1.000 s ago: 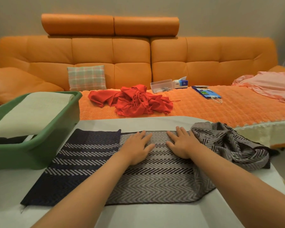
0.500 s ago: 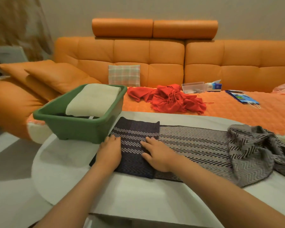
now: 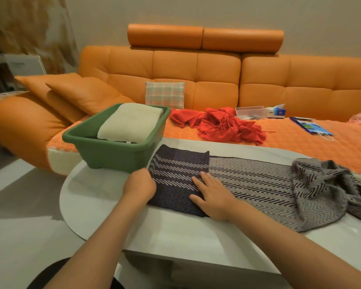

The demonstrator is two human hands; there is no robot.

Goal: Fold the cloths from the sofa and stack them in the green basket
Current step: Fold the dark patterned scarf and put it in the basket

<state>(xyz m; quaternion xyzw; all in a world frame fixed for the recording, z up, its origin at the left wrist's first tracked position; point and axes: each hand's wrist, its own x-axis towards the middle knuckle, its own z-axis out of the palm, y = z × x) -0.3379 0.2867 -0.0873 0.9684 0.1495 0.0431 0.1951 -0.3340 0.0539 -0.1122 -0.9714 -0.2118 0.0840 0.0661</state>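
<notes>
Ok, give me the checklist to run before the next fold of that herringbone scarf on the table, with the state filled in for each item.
1. Dark end of the scarf flat on the table: ok.
2. Right hand flat on the dark end, holding it down: ok.
3. Left hand has a grip on the scarf's left edge: fingers curled there, tips hidden, cannot tell.
4. Scarf's right end smoothed out: not ok, bunched.
5. Green basket close by, cream cloth folded inside: ok.
6. Red cloth off the sofa: not ok, lies there crumpled.
</notes>
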